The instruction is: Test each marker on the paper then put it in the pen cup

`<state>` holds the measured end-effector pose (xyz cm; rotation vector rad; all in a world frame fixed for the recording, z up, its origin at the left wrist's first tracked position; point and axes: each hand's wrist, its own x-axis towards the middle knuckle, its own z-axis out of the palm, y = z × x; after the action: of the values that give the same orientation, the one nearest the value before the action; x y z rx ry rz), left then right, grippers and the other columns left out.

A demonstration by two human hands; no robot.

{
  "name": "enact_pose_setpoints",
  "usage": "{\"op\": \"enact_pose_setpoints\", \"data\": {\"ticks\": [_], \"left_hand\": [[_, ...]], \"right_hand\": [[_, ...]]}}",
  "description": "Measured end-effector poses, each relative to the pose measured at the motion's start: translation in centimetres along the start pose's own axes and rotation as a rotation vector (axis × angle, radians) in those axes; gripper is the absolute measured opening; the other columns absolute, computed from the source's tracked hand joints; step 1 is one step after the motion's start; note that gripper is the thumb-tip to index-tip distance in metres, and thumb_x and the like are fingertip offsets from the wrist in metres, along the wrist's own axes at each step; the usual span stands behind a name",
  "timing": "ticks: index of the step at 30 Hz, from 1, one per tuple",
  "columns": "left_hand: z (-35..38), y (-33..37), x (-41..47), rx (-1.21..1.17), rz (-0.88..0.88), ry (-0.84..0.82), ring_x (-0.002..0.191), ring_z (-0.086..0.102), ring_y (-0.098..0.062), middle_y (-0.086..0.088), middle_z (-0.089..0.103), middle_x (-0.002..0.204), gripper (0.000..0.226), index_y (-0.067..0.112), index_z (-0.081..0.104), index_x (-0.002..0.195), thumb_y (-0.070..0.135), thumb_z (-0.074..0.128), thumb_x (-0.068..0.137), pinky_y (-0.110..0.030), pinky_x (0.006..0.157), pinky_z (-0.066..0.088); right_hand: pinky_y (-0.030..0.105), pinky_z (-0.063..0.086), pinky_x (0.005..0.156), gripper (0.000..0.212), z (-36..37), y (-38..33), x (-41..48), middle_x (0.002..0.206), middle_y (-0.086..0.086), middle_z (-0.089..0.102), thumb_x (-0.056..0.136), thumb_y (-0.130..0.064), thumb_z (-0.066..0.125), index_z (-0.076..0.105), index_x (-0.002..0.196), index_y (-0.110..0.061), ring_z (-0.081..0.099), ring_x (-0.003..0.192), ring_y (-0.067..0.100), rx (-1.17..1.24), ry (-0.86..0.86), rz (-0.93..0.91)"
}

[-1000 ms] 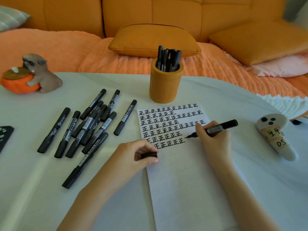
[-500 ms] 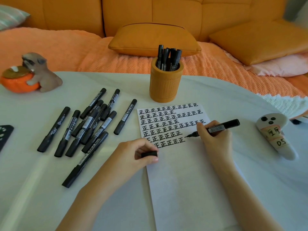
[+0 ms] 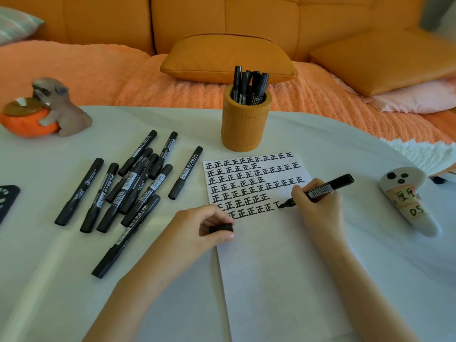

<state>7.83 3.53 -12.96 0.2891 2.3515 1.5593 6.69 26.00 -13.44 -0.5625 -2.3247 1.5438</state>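
The right hand (image 3: 318,208) grips the uncapped marker (image 3: 320,191) low for control, its tip on the paper (image 3: 271,267), while the left hand (image 3: 195,233) pinches the cap (image 3: 221,228) ready for recapping and steadies the sheet's edge, near the pen cup (image 3: 244,129).

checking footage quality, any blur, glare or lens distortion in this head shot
Head view: the marker and paper are sharp; light is soft and even, no harsh glare; the wide-angle lens likely bows the table's far edge.
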Motion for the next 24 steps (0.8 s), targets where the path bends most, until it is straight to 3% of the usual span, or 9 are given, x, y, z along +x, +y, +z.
{"op": "enact_pose_setpoints", "data": {"ticks": [5,13,19,24], "left_hand": [[-0.03,0.01,-0.02,-0.003,0.001,-0.001,0.082,0.067,0.0,0.01,0.074,0.086,0.015,0.025,0.071,0.087,0.016,0.076,0.076,-0.011,0.078,0.049],[-0.01,-0.07,0.02,0.007,0.0,0.002,0.081,0.067,0.001,0.013,0.073,0.085,0.016,0.026,0.071,0.087,0.017,0.076,0.076,-0.01,0.077,0.048],[0.02,-0.1,0.11,0.005,0.001,0.002,0.083,0.067,0.0,0.012,0.073,0.086,0.016,0.025,0.071,0.087,0.017,0.076,0.076,-0.013,0.08,0.05],[-0.01,-0.06,0.06,0.001,0.005,-0.002,0.082,0.067,0.0,0.01,0.074,0.086,0.015,0.024,0.071,0.087,0.016,0.076,0.076,-0.012,0.078,0.05]], "right_hand": [[0.014,0.019,0.037,0.021,-0.09,-0.1,-0.07,0.035,-0.015,0.036,0.086,-0.011,0.059,0.046,0.07,-0.006,0.028,0.038,0.005,0.032,0.016,0.01],[0.015,0.022,0.038,0.029,0.07,0.07,-0.01,0.036,-0.016,0.039,0.088,-0.015,0.061,0.048,0.077,0.009,0.031,0.04,0.006,0.011,0.019,-0.014],[0.014,0.022,0.037,0.024,0.09,-0.12,-0.03,0.035,-0.019,0.041,0.087,-0.012,0.059,0.045,0.069,-0.005,0.032,0.038,0.004,-0.002,0.037,-0.004],[0.013,0.02,0.037,0.024,0.03,-0.22,-0.24,0.034,-0.017,0.039,0.088,-0.013,0.06,0.047,0.071,-0.002,0.03,0.038,0.004,0.032,0.025,0.004]]}}
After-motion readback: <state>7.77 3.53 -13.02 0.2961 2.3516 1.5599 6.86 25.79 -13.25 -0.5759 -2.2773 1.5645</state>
